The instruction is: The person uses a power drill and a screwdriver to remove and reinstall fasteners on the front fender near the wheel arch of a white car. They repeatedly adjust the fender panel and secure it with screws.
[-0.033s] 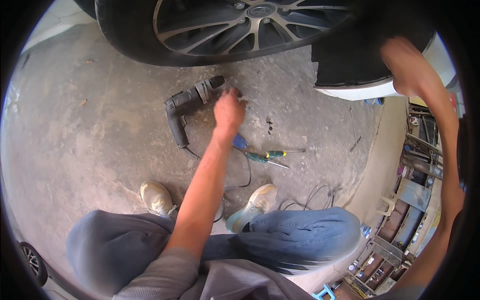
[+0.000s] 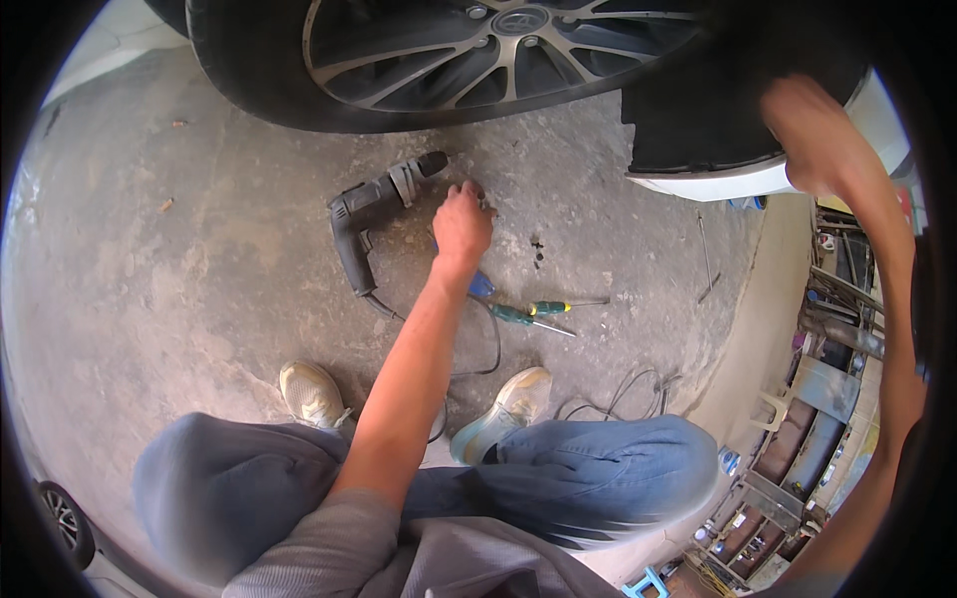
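My left hand [image 2: 463, 227] is low over the concrete floor, just right of the chuck of a dark grey corded drill [image 2: 371, 209]. Its fingers are curled together, and whatever they may hold is too small to make out. A blue object [image 2: 480, 284] lies partly hidden under my left wrist. My right hand [image 2: 809, 140] is up at the edge of the black wheel-arch liner [image 2: 698, 135], above the white bumper edge [image 2: 713, 181]. Its fingers fade into the shadow there. Two screwdrivers with green handles, one plain [image 2: 511, 314] and one yellow-tipped [image 2: 548, 307], lie below my left hand.
A car wheel [image 2: 518, 60] fills the top. On the floor to the right lies a thin metal rod [image 2: 708, 254]. Black cable [image 2: 638, 389] curls near my right shoe [image 2: 523, 399]. Parts trays [image 2: 827, 389] full of tools line the right side.
My left hand has shifted slightly to the right and down, away from the drill chuck. My right hand stays at the wheel arch. The tools on the floor have not moved.
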Demonstrator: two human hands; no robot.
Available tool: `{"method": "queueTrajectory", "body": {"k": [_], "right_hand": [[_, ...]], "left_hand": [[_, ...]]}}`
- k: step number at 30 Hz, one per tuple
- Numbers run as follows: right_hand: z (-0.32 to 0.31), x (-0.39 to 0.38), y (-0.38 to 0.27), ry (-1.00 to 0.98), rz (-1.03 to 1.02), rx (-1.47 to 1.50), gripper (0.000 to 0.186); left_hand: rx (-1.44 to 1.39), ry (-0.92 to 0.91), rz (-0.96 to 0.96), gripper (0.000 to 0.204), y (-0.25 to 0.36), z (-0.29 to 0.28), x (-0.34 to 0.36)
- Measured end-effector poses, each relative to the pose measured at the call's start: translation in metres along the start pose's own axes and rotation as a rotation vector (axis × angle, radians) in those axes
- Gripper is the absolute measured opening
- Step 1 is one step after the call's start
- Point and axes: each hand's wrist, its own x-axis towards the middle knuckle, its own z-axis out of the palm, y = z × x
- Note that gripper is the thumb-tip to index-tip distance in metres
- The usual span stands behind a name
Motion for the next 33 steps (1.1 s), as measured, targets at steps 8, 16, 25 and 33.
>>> {"method": "queueTrajectory", "body": {"k": [8,16,25,33], "right_hand": [[-0.006,-0.016,0.022,-0.103,-0.090,-0.022,0.026],[-0.011,-0.022,0.020,-0.179,-0.116,-0.014,0.021],[-0.009,-0.019,0.031,-0.350,-0.013,-0.085,0.044],[-0.021,-0.017,0.035,-0.387,-0.036,-0.014,0.046]], "left_hand": [[0.054,0.049,0.028,0.012,-0.019,0.092,-0.018],[-0.006,0.001,-0.021,0.015,-0.007,0.100,-0.022],[-1.033,-0.317,-0.051,0.023,0.142,0.054,-0.037],[-2.056,-1.119,-0.168,0.020,0.317,-0.027,-0.020]]}}
